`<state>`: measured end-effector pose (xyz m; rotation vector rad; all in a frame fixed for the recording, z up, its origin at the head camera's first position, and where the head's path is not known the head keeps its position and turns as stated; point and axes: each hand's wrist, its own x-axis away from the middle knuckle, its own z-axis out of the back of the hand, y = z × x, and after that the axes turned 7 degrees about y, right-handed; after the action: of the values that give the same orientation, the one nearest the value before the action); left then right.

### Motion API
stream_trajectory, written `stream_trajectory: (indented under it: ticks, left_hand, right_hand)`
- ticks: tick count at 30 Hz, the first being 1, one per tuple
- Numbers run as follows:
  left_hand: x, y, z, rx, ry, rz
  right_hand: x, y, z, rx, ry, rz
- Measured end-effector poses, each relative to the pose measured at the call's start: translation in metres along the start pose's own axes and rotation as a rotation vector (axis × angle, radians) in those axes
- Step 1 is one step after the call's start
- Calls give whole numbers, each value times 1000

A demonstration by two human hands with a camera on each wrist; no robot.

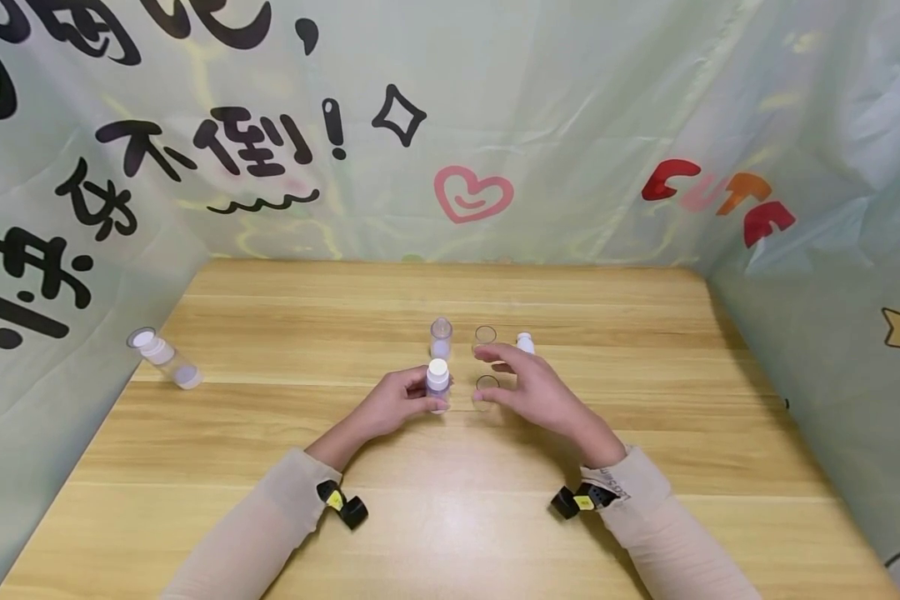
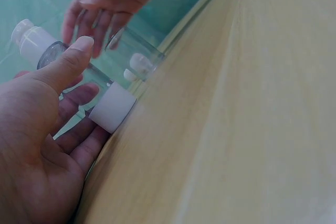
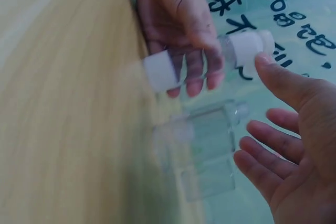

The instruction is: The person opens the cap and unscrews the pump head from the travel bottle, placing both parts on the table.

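Grips, in the left hand [image 1: 399, 403], a white-topped clear bottle [image 1: 437, 384], upright, long axis vertical, white top upward, just in front of the clear-capped bottle [image 1: 441, 340]; spreads the right hand [image 1: 531, 388], ungripping, to that landmark's right.

Head view, counts: bottles [image 1: 437, 385] with white parts, three; clear cylinders [image 1: 487, 384], two; small white piece [image 1: 525, 340], partly hidden, one; hands [image 1: 397, 403], two; black wrist devices [image 1: 339, 503], two.
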<state>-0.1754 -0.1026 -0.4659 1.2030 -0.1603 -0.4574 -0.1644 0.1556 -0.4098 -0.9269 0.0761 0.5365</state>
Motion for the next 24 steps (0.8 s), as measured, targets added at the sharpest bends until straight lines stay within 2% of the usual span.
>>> stream_trajectory:
  ticks: [6,16,24]
  left_hand:
    - [0,0,0,0,0,3]
    - [0,-1,0,-17,-2,-27]
    - [-1,-1,1,-18,2,-29]
  right_hand:
    - [-5,-16,-4,-39,55,30]
    - [-14,-27,-21,-63,66,51]
    - [-17,-34,-31,-74,84,52]
